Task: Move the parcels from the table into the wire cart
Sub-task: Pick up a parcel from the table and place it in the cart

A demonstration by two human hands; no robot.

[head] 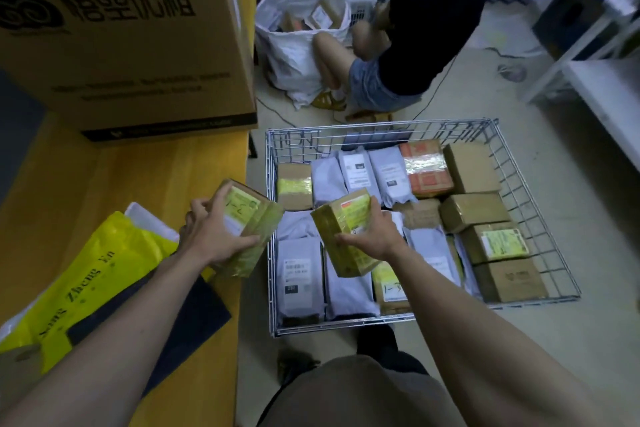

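Two small cardboard parcels are in hand. The right hand [372, 236] wraps one tape-wrapped box [341, 236] with fingers over its far edge and thumb on the near side, holding it tilted above the wire cart [540, 218]. The left hand [214, 232] clasps a second taped box [247, 225] at the edge of the desk [166, 177], partly out over the cart's rim. Both boxes look stiff, boxy and light enough for one hand each; the glossy yellowish tape probably makes their faces slippery, so a grip across opposite edges seems safest.

The cart is a silver grid basket on the floor, already packed with a row of soft grey poly mailers [360, 173] standing on edge and plain brown cartons [472, 168] along its right side. The mailers would likely flex and sag if pinched at a corner.

On the desk lie a crinkly yellow plastic bag [93, 274] and a large printed cardboard box [128, 31]. Beyond the cart, another person [415, 31] crouches beside a white sack [298, 38].
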